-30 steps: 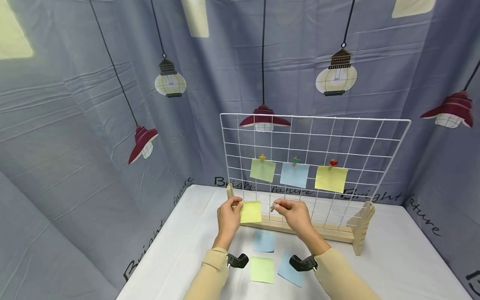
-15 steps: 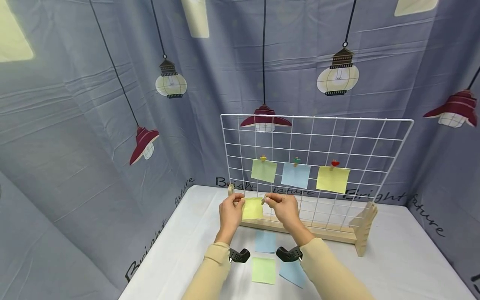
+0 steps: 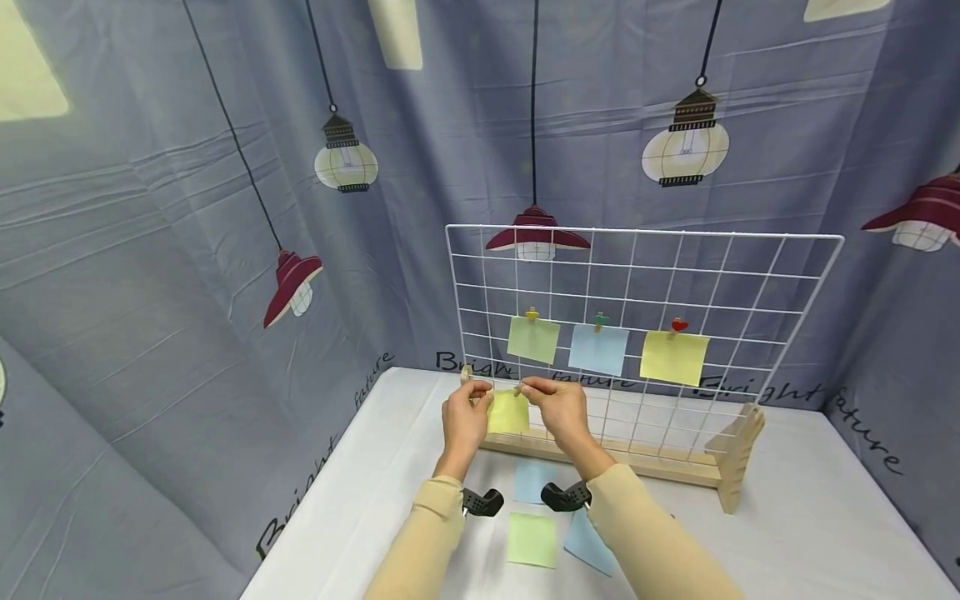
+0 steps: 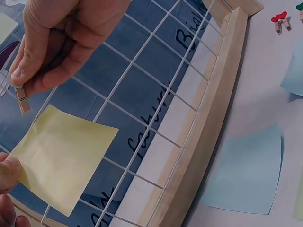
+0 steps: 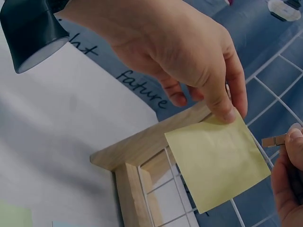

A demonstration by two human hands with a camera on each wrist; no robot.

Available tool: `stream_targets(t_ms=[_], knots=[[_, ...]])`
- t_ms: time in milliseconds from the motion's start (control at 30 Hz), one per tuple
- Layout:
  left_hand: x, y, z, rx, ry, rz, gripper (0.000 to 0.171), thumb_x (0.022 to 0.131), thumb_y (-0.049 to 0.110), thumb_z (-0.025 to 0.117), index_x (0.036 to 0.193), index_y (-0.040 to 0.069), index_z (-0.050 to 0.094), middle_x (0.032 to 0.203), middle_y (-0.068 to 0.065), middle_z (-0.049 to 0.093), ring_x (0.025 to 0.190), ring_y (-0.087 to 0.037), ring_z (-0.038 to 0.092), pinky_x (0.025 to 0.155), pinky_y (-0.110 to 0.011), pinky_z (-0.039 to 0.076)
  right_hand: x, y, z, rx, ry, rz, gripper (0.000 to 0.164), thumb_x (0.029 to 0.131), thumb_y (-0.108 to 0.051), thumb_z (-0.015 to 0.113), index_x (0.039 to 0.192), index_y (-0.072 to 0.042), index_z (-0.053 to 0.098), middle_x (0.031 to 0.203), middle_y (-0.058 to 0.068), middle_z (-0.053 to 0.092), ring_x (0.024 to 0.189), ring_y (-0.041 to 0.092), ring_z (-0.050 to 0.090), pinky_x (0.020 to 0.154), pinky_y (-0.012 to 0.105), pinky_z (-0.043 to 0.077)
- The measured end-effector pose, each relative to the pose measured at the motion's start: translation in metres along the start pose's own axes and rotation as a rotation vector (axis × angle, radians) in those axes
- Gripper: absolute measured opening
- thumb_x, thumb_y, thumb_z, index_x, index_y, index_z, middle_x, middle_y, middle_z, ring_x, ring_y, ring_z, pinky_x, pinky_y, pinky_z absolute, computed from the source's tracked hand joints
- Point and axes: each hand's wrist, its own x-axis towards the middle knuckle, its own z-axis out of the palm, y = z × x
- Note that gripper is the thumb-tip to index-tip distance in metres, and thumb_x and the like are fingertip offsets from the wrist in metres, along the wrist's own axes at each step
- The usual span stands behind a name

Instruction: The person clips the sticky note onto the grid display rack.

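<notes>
My left hand [image 3: 463, 423] pinches a yellow sticky note [image 3: 509, 414] by its left edge, in front of the lower left of a white wire grid [image 3: 738, 367]. In the right wrist view its thumb and finger grip the note's upper corner. My right hand [image 3: 564, 410] pinches a small wooden clothespin [image 4: 22, 101] between thumb and finger, close to the note's upper right corner. In the left wrist view a gap shows between clothespin and note. Above, a green note [image 3: 533, 340], a blue note [image 3: 597, 350] and another yellow note [image 3: 674, 358] hang from the grid by decorated clothespins.
A wooden base [image 3: 645, 462] supports the grid on a white table [image 3: 352, 508]. On the table in front lie a light green note [image 3: 532, 540] and blue notes [image 3: 588, 546]. Red-topped clothespins [image 4: 280, 21] lie near the base. A patterned curtain [image 3: 187, 350] surrounds the table.
My right hand has moved left with the clothespin, from apart to the yellow note's upper right corner. My left hand has raised the note slightly. The head view has shifted a little.
</notes>
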Motion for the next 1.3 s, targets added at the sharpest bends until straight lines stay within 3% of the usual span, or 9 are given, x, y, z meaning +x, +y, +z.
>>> stream_targets(t_ms=[167, 433, 667, 833, 1033, 1300], knots=[[0.003, -0.003, 0.001, 0.007, -0.004, -0.006, 0.01, 0.089, 0.01, 0.078, 0.098, 0.016, 0.079, 0.09, -0.001, 0.078, 0.064, -0.007, 0.052, 0.062, -0.025, 0.042, 0.002, 0.001, 0.005, 0.006, 0.027, -0.004, 0.018, 0.089, -0.015, 0.082, 0.106, -0.009, 0.082, 0.108, 0.011, 0.079, 0.102, 0.021, 0.072, 0.077, 0.025, 0.05], [0.008, -0.002, -0.001, 0.002, -0.009, 0.001, 0.009, 0.089, 0.012, 0.079, 0.098, 0.016, 0.079, 0.091, 0.0, 0.079, 0.067, -0.009, 0.056, 0.064, -0.026, 0.042, 0.004, 0.001, 0.011, 0.022, 0.046, -0.024, 0.021, 0.089, -0.014, 0.081, 0.108, -0.005, 0.081, 0.101, 0.013, 0.08, 0.077, 0.01, 0.072, 0.073, 0.03, 0.058], [0.012, 0.001, -0.002, 0.004, -0.007, 0.025, 0.008, 0.091, 0.013, 0.078, 0.098, 0.014, 0.08, 0.092, 0.001, 0.08, 0.074, -0.012, 0.065, 0.068, -0.028, 0.049, 0.006, -0.001, 0.014, -0.005, 0.065, -0.015, 0.018, 0.089, -0.015, 0.081, 0.106, -0.009, 0.082, 0.099, 0.012, 0.08, 0.08, 0.014, 0.075, 0.068, 0.023, 0.056], [0.015, 0.0, 0.0, 0.008, -0.017, 0.016, 0.008, 0.092, 0.012, 0.076, 0.096, 0.017, 0.08, 0.092, 0.002, 0.08, 0.069, -0.008, 0.063, 0.064, -0.025, 0.047, 0.007, -0.003, 0.016, -0.033, 0.085, -0.004, 0.017, 0.09, -0.017, 0.081, 0.105, -0.011, 0.083, 0.099, 0.011, 0.08, 0.08, 0.015, 0.075, 0.064, 0.022, 0.052], [0.015, 0.0, 0.002, 0.014, -0.007, 0.012, 0.008, 0.092, 0.011, 0.075, 0.096, 0.016, 0.08, 0.092, 0.001, 0.08, 0.071, -0.011, 0.064, 0.065, -0.026, 0.047, 0.006, -0.003, 0.021, -0.082, 0.111, -0.039, 0.017, 0.09, -0.016, 0.081, 0.104, -0.008, 0.083, 0.096, 0.011, 0.08, 0.08, 0.019, 0.077, 0.061, 0.021, 0.052], [0.016, -0.001, 0.003, 0.011, 0.0, 0.011, 0.009, 0.094, 0.011, 0.074, 0.1, 0.013, 0.08, 0.094, 0.001, 0.08, 0.077, -0.016, 0.069, 0.066, -0.029, 0.05, 0.006, -0.005, 0.028, -0.065, 0.121, -0.074, 0.013, 0.089, -0.008, 0.08, 0.101, -0.005, 0.083, 0.092, 0.015, 0.08, 0.073, 0.015, 0.074, 0.06, 0.02, 0.054]])
